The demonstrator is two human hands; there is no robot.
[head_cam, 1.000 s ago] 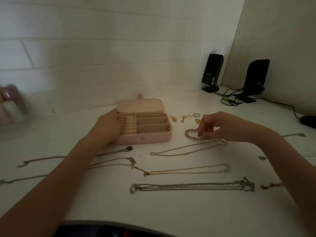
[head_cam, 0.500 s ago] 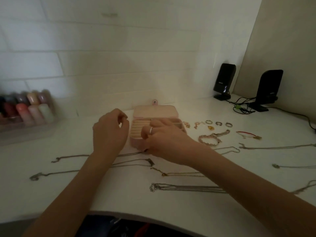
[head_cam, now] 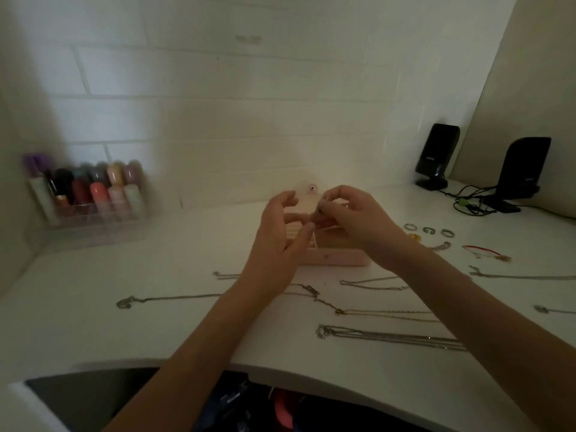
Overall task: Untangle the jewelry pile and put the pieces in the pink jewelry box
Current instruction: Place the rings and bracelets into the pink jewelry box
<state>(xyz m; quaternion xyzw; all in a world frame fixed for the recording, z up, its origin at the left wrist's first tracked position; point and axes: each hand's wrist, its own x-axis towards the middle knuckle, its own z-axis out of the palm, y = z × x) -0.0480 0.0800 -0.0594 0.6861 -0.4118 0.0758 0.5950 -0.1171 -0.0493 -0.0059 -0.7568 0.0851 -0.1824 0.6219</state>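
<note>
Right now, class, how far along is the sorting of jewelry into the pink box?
Done: chains lie untangled, like the multi-strand necklace. In hand: the left hand and right hand work something small above the open pink jewelry box; what it is cannot be told. Left: the rings, red bracelet and necklaces remain on the table.

Dim, soft blur, dark corners, curved edges

No text can be read; small marks on the two black speakers (head_cam: 438,155) are too blurred.
</note>
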